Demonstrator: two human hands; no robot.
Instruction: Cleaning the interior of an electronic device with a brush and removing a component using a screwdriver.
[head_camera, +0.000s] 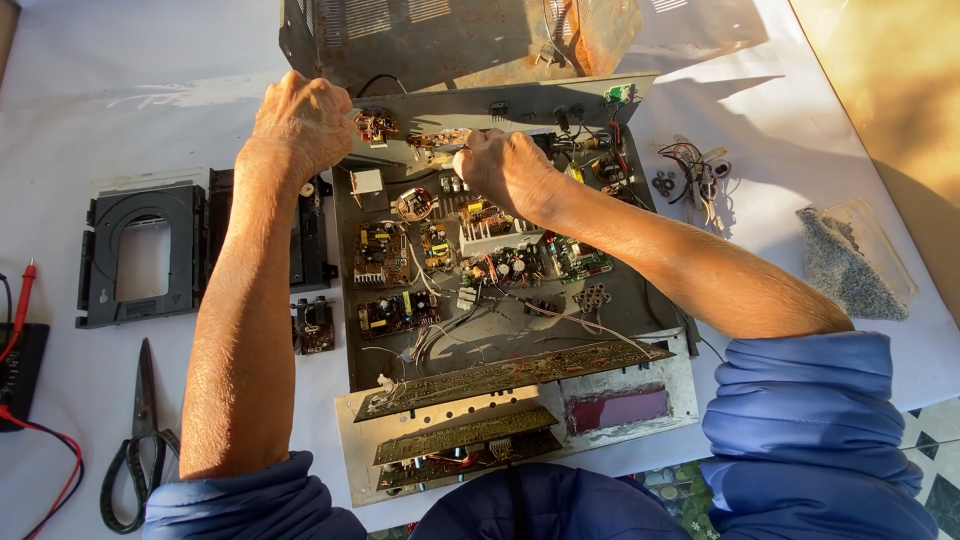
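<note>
Gripping rear panel (520, 105) edge at 12 o'clock of open chassis (500, 340): left hand (300, 125) closed on it; right hand (505, 170) fist-closed, contents can't tell. Scissors (140, 440) at 8 o'clock.

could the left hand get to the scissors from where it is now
Probably yes. The left hand is up at the chassis rear panel, but the scissors lie in the open on the white sheet beside the left forearm, nothing on top of them.

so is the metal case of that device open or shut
Open: the metal chassis has no cover, its circuit boards lie bare, and both hands work at its rear panel.
</note>
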